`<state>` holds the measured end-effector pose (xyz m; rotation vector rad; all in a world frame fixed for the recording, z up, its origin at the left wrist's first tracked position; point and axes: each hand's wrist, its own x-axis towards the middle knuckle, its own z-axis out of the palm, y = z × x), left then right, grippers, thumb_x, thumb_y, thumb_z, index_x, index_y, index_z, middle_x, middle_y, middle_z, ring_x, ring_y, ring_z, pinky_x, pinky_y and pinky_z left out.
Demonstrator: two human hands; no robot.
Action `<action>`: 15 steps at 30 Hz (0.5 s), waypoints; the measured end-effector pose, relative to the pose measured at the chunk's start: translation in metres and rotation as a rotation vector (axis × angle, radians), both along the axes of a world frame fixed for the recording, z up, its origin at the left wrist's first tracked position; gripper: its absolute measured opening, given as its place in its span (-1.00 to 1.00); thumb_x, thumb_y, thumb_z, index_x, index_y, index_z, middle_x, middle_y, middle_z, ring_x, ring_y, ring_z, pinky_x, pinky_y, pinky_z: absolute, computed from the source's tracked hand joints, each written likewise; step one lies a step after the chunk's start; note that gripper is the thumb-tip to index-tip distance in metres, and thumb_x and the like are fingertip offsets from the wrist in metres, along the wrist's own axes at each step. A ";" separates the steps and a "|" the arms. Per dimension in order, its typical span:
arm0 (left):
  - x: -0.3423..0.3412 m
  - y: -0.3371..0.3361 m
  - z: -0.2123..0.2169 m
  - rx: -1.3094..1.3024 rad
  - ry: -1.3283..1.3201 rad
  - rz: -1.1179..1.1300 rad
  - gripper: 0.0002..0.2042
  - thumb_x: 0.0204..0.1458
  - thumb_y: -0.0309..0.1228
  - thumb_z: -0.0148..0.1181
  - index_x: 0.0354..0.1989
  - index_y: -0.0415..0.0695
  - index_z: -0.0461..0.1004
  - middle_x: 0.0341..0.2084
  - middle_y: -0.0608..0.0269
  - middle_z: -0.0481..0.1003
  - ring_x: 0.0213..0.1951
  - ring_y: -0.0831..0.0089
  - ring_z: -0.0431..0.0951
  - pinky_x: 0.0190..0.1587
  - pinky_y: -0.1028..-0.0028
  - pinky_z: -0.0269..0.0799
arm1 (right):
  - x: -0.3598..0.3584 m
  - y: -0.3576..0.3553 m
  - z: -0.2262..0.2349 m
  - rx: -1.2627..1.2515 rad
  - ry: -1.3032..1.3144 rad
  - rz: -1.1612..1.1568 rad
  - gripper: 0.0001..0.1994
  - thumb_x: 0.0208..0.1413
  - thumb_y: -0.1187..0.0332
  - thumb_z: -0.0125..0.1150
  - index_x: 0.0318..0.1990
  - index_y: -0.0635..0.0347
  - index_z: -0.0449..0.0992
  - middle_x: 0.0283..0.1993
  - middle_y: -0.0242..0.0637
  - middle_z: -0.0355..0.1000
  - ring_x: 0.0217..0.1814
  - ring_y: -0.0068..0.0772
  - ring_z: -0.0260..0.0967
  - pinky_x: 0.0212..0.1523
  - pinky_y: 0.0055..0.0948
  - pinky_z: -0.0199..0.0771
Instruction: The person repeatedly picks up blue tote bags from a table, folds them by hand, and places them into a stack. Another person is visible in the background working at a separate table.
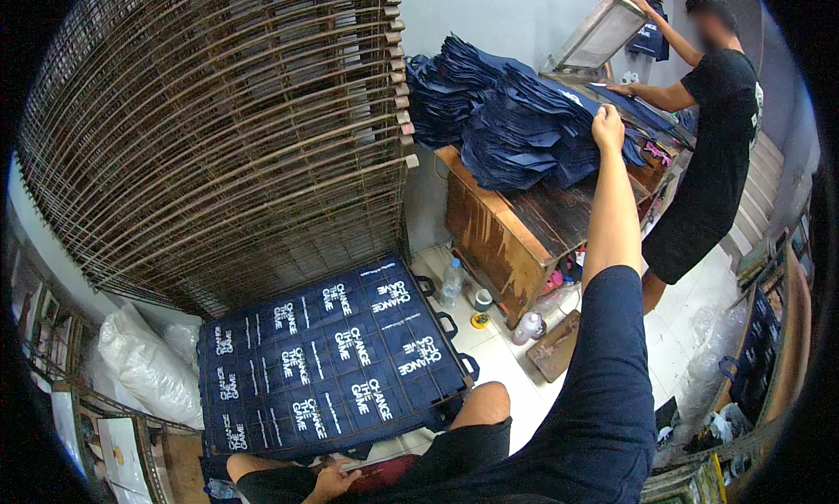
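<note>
My right arm reaches far out to the upper right. My right hand (pixel 608 130) is closed, its fingers pinching the edge of a dark blue fabric panel (pixel 572 98) on the wooden table (pixel 489 208). Beside it a big heap of dark blue fabric pieces (pixel 516 111) covers the tabletop. My left hand (pixel 336 483) is low in the picture, near my lap, with its fingers closed; what they hold, if anything, is too small to make out. In front of my knees lie dark blue panels with white print (pixel 323 355), spread on a wire rack.
A tall stack of wire racks (pixel 236 137) stands at the left. Across the table a co-worker (pixel 721 128) holds a raised printing frame (pixel 603 32). A bottle (pixel 452 283), a cup (pixel 482 299) and a wooden block (pixel 554 347) sit on the floor. White sacks (pixel 149 364) lie left.
</note>
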<state>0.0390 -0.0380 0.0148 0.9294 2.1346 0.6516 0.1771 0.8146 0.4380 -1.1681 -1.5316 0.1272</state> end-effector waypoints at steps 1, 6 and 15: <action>-0.004 -0.003 -0.005 0.085 -0.013 -0.049 -0.64 -0.05 -0.17 0.27 -0.11 -0.05 0.45 -0.23 0.10 0.47 -0.18 0.12 0.46 -0.15 0.20 0.35 | 0.002 0.015 0.001 -0.001 0.019 0.008 -0.66 0.16 0.16 -0.10 -0.09 0.16 0.49 -0.06 -0.01 0.45 0.05 0.02 0.36 0.06 -0.19 0.31; -0.030 -0.065 -0.068 -0.162 -0.735 0.573 -0.67 0.06 -0.05 0.12 -0.19 -0.05 0.44 -0.25 0.20 0.44 -0.18 0.34 0.43 -0.16 0.25 0.34 | 0.000 0.065 -0.017 -0.239 -0.309 0.099 -0.64 0.01 0.13 -0.02 -0.17 0.11 0.56 -0.04 -0.03 0.45 0.07 -0.06 0.37 0.08 -0.22 0.31; -0.003 -0.013 -0.032 -0.098 -0.024 0.228 -0.49 -0.06 0.06 0.19 -0.09 -0.11 0.43 -0.47 0.21 0.52 -0.36 0.30 0.54 -0.26 0.33 0.43 | 0.007 0.015 0.001 0.050 -0.597 -0.076 -0.71 0.01 0.16 -0.01 -0.25 0.05 0.58 -0.16 -0.12 0.49 -0.05 -0.03 0.40 -0.03 -0.04 0.31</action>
